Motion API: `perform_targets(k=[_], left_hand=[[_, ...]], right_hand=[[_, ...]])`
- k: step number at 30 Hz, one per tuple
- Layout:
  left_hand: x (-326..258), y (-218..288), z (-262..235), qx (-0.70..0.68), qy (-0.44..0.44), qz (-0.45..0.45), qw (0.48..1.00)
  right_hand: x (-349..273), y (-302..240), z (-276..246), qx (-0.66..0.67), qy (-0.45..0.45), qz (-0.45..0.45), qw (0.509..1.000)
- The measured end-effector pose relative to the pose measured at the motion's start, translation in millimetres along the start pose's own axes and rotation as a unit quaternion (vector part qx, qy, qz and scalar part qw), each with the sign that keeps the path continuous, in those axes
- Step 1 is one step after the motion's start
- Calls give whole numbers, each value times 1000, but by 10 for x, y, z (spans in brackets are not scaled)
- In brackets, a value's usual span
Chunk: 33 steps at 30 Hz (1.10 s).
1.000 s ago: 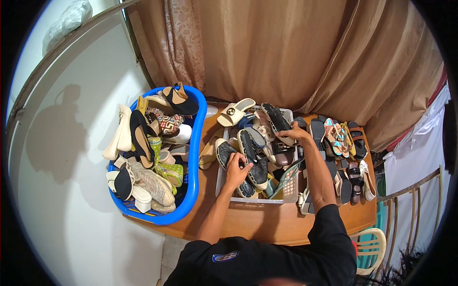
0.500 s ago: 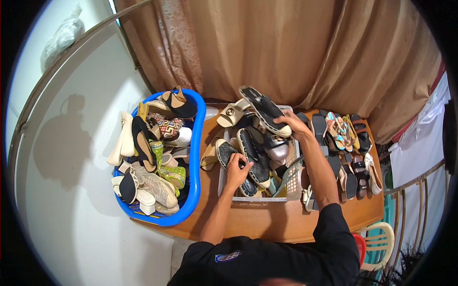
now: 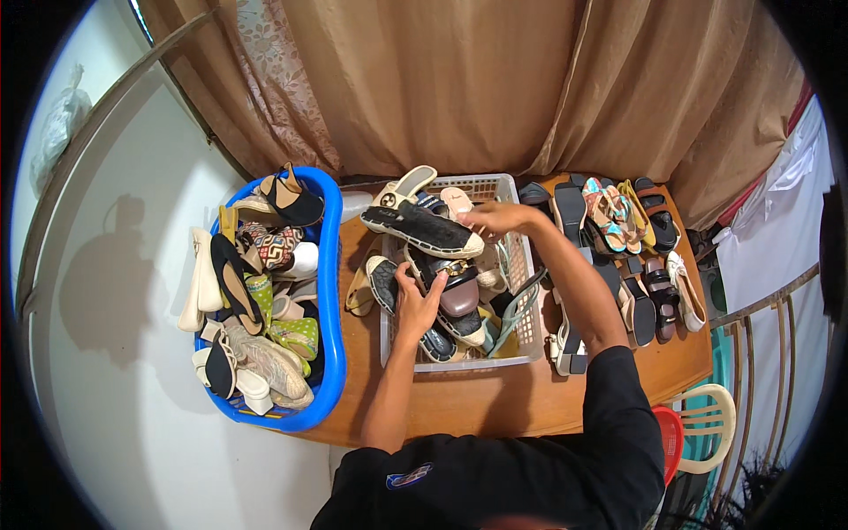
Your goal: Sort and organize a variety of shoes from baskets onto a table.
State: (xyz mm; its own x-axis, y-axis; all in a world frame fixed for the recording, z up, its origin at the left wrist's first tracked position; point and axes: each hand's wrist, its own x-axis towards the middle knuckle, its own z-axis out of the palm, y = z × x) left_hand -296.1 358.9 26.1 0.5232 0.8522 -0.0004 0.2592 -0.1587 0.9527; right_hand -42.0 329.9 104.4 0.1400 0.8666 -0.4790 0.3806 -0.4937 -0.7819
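The black, pale-edged espadrille [image 3: 420,230] lies across other shoes [image 3: 382,281] heaped in the white basket [image 3: 530,336]. The right hand [image 3: 496,219] curls at its toe end; the left hand [image 3: 420,305], thumb and fingers parted, meets a dark buckled shoe [image 3: 459,299]; whether either grips cannot be told. The espadrille is probably light and flexible, best taken around its middle.

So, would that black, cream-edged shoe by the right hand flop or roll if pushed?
The black shoe looks fairly stiff, its body straight. Its flat shape probably won't roll, but overlapping the cream sandal, it might slip.
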Motion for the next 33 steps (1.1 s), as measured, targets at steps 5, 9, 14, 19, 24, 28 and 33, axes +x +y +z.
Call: perform_targets(k=[5, 9, 14, 19, 24, 28, 33], left_hand=[[-17, 25, 11, -7, -3, -1, 1000], [-41, -20, -15, -16, -1, 5, 1000], [-38, 17, 4, -40, -15, 6, 999], [-40, -84, -35, -41, 9, 6, 999], [-76, -16, -8, -61, 6, 3, 998], [-77, -8, -21, -28, -1, 21, 999], [-107, -137, -90, -46, -1, 39, 998]], right_hand=[[253, 497, -449, -17, 191, 64, 979], [492, 753, -230, -224, 270, 64, 934], [689, 900, -78, -242, 270, 135, 922], [700, 812, -37, -269, 257, 139, 918], [586, 680, 0, -222, 319, 165, 906], [624, 871, -235, -131, 338, 190, 912], [167, 423, -313, -120, 412, 65, 901]])
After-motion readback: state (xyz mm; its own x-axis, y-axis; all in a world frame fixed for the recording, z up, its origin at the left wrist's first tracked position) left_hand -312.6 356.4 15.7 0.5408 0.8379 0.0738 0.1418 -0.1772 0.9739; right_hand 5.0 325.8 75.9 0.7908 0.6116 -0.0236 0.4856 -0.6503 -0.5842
